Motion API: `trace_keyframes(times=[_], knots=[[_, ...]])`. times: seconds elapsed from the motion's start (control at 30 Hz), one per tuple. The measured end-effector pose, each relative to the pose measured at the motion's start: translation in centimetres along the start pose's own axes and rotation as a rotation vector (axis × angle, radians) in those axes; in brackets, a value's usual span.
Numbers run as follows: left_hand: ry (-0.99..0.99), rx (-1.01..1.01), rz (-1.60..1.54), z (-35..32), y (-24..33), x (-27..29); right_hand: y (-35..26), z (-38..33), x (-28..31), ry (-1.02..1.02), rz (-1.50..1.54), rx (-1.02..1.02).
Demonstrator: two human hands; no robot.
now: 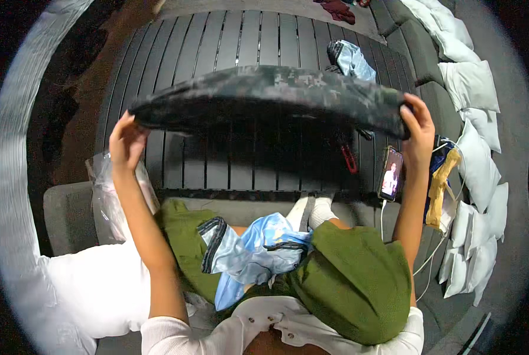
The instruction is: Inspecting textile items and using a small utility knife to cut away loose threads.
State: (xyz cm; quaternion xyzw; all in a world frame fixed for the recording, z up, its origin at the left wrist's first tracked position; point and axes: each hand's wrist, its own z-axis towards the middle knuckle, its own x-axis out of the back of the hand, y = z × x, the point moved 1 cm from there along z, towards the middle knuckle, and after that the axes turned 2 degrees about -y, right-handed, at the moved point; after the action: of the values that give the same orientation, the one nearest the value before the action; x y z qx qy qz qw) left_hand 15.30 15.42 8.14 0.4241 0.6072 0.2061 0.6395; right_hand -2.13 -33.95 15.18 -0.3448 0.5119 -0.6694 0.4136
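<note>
A dark camouflage-patterned cloth (300, 87) is stretched out in the air above the slatted table, bowed upward in the middle. My left hand (128, 142) pinches its left end, and my right hand (419, 121) grips the right end between thumb and fingers. Its lower side is in shadow, and I cannot tell what kind of garment it is. On my lap, between the green-clothed legs, lies a crumpled light blue garment (258, 251) with dark banded edges. A similar light blue and black garment (355, 61) rests on the table's far right.
Below the cloth stands the dark slatted table (217, 44). A lit phone (391, 173) with a white cable sits near my right forearm, close to a red looped object (348, 158). A clear plastic bag (112, 198) is at left. White pillows (476, 155) and yellow cloth (439, 188) lie right.
</note>
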Motion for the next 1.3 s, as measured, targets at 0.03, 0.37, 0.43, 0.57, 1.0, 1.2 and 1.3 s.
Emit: trace_keyframes(times=[0.03,0.37,0.43,0.57,1.0,1.2,1.3], knots=[[0.012,0.052,0.099,-1.1,0.6,0.6,-0.3,-1.1,0.2,-0.047,-0.142,-0.025],[-0.212,0.835,1.128,-2.0,-4.0,2.8,8.5,-7.9,1.9,-0.663,-0.168,-0.725],[0.004,0.705,1.101,-1.0,-5.3,2.7,9.5,-7.5,1.6,-0.507,-0.258,-0.78],[0.176,0.48,1.057,0.7,-7.5,3.1,10.4,-6.2,1.1,-0.405,-0.262,-0.71],[0.05,0.429,0.808,0.3,-5.5,3.6,9.2,-7.6,0.6,-0.617,-0.247,-0.552],[-0.025,0.698,1.116,-1.2,-5.1,3.5,9.1,-8.1,0.8,-0.584,-0.57,-0.529],[0.009,0.683,1.144,-0.3,-6.4,3.5,11.0,-6.6,0.2,-0.298,-0.371,-0.488]])
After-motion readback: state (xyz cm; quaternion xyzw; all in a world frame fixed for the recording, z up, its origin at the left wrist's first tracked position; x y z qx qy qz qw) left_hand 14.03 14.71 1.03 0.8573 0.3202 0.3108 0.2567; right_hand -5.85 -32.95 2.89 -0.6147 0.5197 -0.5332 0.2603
